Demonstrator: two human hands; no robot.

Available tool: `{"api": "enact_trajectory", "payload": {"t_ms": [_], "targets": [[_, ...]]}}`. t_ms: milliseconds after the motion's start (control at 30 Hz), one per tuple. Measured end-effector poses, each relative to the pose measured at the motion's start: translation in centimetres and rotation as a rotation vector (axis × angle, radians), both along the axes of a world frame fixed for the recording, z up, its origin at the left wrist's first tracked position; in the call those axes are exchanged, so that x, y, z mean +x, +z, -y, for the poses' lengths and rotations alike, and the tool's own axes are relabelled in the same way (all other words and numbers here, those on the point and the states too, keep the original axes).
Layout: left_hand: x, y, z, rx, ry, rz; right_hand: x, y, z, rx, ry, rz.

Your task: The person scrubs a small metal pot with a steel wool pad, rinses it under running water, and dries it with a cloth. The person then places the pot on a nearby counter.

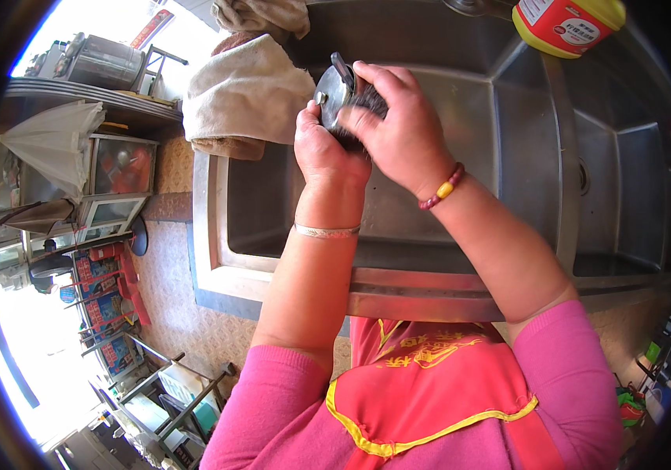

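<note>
Above a stainless steel sink basin [429, 200], my left hand [332, 144] grips a small round metal lidded container [330, 94], with a knob on its lid and a dark handle at its top. My right hand [403, 126] is closed around a dark, bristly scrubber [372, 101] and presses it on the container's side. Motion blurs the right fingers and the scrubber, and they hide part of the container. Beige and brown cloths [247, 88] hang over the sink's left corner, just beside the left hand.
A yellow bottle with a red label [567, 26] stands at the sink's back right. A second basin [617, 200] lies to the right. The steel front rim [423, 299] runs close to the apron. Glass cabinets [121, 164] and a metal rack [171, 405] stand to the left.
</note>
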State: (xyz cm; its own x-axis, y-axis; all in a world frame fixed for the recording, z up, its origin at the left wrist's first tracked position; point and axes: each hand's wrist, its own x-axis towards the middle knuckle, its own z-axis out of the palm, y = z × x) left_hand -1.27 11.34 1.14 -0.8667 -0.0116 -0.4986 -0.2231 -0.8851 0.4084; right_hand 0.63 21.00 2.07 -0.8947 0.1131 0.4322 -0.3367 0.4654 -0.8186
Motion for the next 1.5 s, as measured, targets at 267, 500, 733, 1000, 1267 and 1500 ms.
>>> {"api": "enact_trajectory", "payload": {"t_ms": [267, 500, 733, 1000, 1267, 1500], "targets": [[-0.2, -1.0, 0.3, -0.005, -0.002, -0.036, 0.3, -0.5, 0.5, 0.025, -0.018, -0.045], [-0.1, -0.6, 0.3, -0.014, 0.053, 0.048, -0.3, -0.3, 0.1, 0.034, -0.003, -0.031], [-0.3, -0.6, 0.5, -0.022, 0.018, 0.085, -0.7, -0.1, -0.6, -0.013, 0.014, 0.001], [-0.5, 0.1, 0.7, 0.018, -0.094, 0.114, -0.9, -1.7, -1.4, -0.716, 0.093, 0.45], [-0.6, -0.1, 0.5, 0.069, -0.179, 0.056, -1.9, -1.2, -2.2, -1.425, 0.09, 0.567], [-0.1, 0.2, 0.5, 0.025, -0.177, -0.021, -1.1, -3.9, -0.1, -1.173, -0.012, 0.539]]}}
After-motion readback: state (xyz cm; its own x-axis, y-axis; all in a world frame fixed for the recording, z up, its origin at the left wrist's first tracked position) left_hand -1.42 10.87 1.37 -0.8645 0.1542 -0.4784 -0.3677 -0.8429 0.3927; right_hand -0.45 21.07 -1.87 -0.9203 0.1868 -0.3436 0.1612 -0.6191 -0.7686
